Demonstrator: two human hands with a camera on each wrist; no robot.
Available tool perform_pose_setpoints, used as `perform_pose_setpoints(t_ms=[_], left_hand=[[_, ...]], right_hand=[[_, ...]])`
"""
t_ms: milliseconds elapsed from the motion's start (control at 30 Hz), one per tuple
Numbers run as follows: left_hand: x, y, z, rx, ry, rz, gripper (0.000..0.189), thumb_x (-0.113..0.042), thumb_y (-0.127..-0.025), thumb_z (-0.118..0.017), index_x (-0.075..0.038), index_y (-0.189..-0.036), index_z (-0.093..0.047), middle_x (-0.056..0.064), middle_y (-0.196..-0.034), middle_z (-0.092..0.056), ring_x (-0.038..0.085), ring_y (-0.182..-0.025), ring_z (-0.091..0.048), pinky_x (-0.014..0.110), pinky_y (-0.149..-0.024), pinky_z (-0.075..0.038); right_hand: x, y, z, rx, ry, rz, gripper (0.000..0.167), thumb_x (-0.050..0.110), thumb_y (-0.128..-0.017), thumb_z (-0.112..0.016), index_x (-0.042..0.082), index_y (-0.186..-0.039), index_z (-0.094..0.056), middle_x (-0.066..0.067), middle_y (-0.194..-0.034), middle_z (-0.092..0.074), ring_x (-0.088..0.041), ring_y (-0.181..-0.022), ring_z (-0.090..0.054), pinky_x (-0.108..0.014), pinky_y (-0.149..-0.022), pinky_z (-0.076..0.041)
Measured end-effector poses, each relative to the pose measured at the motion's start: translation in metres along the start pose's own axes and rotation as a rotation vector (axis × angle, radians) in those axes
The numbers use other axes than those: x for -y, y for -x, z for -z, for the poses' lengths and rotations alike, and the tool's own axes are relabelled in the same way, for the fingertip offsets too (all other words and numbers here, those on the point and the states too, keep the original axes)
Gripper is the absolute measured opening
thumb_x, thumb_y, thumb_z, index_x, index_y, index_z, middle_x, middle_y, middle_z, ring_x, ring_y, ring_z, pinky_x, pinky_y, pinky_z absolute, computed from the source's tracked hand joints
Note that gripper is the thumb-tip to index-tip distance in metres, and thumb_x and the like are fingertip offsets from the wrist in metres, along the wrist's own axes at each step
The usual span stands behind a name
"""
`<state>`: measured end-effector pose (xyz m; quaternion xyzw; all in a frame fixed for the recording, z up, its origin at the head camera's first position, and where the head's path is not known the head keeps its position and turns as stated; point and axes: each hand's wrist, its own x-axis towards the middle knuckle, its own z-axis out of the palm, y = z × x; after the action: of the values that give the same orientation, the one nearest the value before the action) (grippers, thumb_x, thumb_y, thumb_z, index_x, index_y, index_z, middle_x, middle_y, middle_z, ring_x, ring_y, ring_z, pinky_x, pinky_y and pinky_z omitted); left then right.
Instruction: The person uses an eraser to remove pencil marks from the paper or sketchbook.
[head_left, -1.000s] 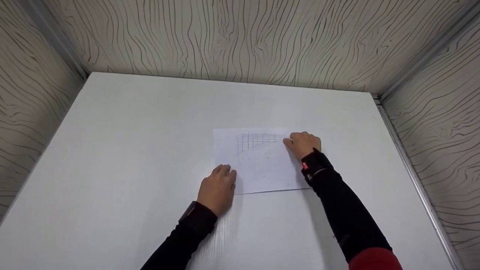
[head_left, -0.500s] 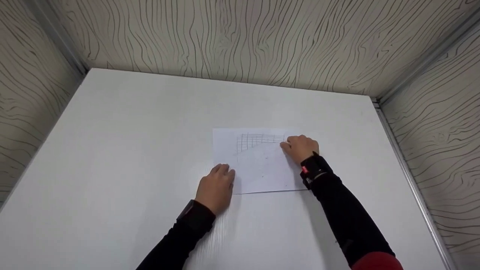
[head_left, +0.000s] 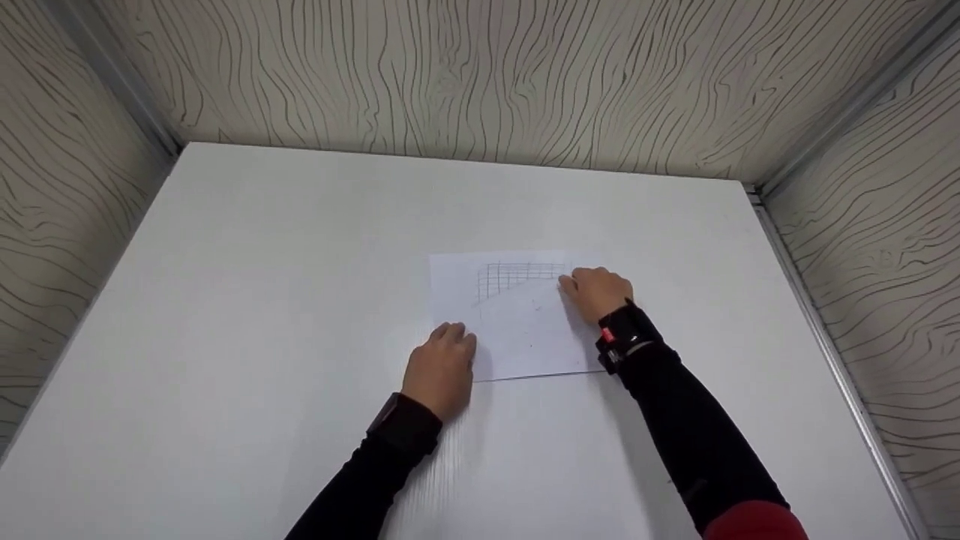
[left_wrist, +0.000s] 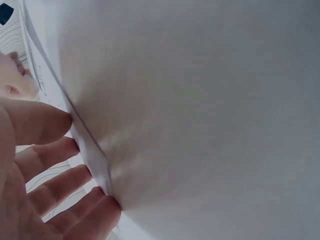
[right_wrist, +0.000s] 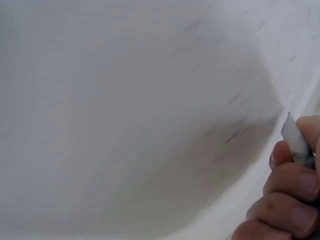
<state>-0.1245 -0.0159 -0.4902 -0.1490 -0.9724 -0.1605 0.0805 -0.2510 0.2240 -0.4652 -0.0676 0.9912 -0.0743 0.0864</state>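
A white sheet of paper (head_left: 525, 337) lies flat on the white table, its upper part bearing a pencil grid (head_left: 510, 277) whose lower right is cut off along a slant. My left hand (head_left: 439, 371) rests on the sheet's lower left corner, fingertips at its edge. On the right side of the sheet, my right hand (head_left: 598, 291) is beside the grid's right end. The right wrist view shows that hand pinching a small white wedge-tipped eraser (right_wrist: 295, 137) with a dark end; most of it is hidden by the fingers. Small dark specks dot the paper.
The white tabletop (head_left: 285, 300) spreads around the sheet. A wood-grain patterned wall (head_left: 450, 82) rises behind its far edge, with similar panels at both sides. A metal strip (head_left: 832, 352) runs along the right edge.
My right hand has shifted slightly left over the paper. The right end of the pencil grid is shorter than before. The left hand stays on the lower left corner.
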Motion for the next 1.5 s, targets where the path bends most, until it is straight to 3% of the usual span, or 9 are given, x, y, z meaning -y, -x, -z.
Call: perform_pose_setpoints(t_ms=[200, 300, 533, 767, 1000, 1200, 1433, 1500], left_hand=[[-0.004, -0.003, -0.003, 0.015, 0.000, -0.010, 0.021, -0.007, -0.094, -0.069, -0.002, -0.114, -0.075, 0.015, -0.124, -0.068, 0.034, -0.121, -0.063, 0.047, -0.082, -0.060], [-0.006, -0.002, -0.006, 0.013, -0.003, -0.023, 0.023, -0.007, -0.095, -0.068, -0.002, -0.116, -0.075, 0.016, -0.125, -0.068, 0.033, -0.121, -0.063, 0.047, -0.081, -0.061], [-0.010, -0.002, -0.011, -0.033, -0.029, -0.052, 0.023, -0.011, -0.092, -0.075, -0.004, -0.114, -0.076, 0.014, -0.122, -0.069, 0.031, -0.119, -0.064, 0.042, -0.079, -0.062], [-0.011, -0.001, -0.010, -0.011, -0.027, -0.044, 0.028, -0.014, -0.088, -0.080, -0.004, -0.114, -0.075, 0.013, -0.119, -0.068, 0.031, -0.118, -0.064, 0.043, -0.077, -0.061], [-0.010, 0.000, -0.015, -0.010, -0.002, -0.037, 0.025, -0.014, -0.089, -0.079, -0.005, -0.112, -0.076, 0.014, -0.120, -0.068, 0.032, -0.118, -0.064, 0.044, -0.078, -0.061], [-0.007, 0.002, -0.017, -0.006, 0.004, -0.032, 0.024, -0.013, -0.088, -0.080, -0.005, -0.110, -0.077, 0.013, -0.118, -0.068, 0.031, -0.117, -0.065, 0.045, -0.077, -0.061], [-0.008, 0.001, -0.020, -0.009, 0.017, -0.026, 0.022, -0.013, -0.090, -0.078, -0.006, -0.110, -0.077, 0.013, -0.120, -0.069, 0.032, -0.119, -0.064, 0.045, -0.078, -0.061], [-0.008, 0.002, -0.021, -0.010, 0.019, -0.032, 0.021, -0.013, -0.090, -0.078, -0.006, -0.109, -0.078, 0.012, -0.119, -0.069, 0.032, -0.118, -0.065, 0.045, -0.078, -0.061]], right_hand=[[0.062, 0.006, -0.018, 0.048, 0.020, 0.300, 0.040, 0.037, -0.107, -0.051, 0.008, -0.081, -0.059, -0.005, -0.066, -0.053, -0.024, -0.064, -0.055, -0.044, -0.061, -0.050], [0.078, 0.008, -0.026, 0.073, 0.040, 0.368, 0.038, 0.040, -0.106, -0.053, 0.010, -0.085, -0.064, -0.005, -0.069, -0.059, -0.024, -0.066, -0.057, -0.045, -0.062, -0.052], [0.074, 0.002, -0.030, -0.074, 0.108, 0.248, 0.036, 0.040, -0.104, -0.058, 0.009, -0.088, -0.069, -0.008, -0.068, -0.060, -0.024, -0.062, -0.054, -0.044, -0.061, -0.052], [0.078, 0.007, -0.032, 0.034, 0.098, 0.345, 0.037, 0.040, -0.104, -0.056, 0.010, -0.088, -0.071, -0.005, -0.068, -0.060, -0.021, -0.062, -0.052, -0.043, -0.059, -0.051], [0.080, 0.001, -0.037, -0.061, 0.118, 0.269, 0.036, 0.040, -0.103, -0.059, 0.009, -0.089, -0.072, -0.005, -0.064, -0.054, -0.020, -0.060, -0.046, -0.041, -0.059, -0.051], [0.080, 0.008, -0.040, 0.060, 0.073, 0.317, 0.038, 0.040, -0.103, -0.058, 0.010, -0.084, -0.069, -0.004, -0.067, -0.058, -0.021, -0.063, -0.051, -0.042, -0.060, -0.051], [0.069, -0.005, -0.038, -0.053, 0.070, 0.206, 0.038, 0.037, -0.104, -0.058, 0.008, -0.080, -0.064, -0.006, -0.066, -0.055, -0.025, -0.062, -0.054, -0.045, -0.062, -0.053], [0.069, -0.004, -0.038, -0.042, 0.059, 0.217, 0.038, 0.036, -0.103, -0.058, 0.009, -0.077, -0.062, -0.004, -0.065, -0.052, -0.022, -0.062, -0.051, -0.043, -0.061, -0.052]])
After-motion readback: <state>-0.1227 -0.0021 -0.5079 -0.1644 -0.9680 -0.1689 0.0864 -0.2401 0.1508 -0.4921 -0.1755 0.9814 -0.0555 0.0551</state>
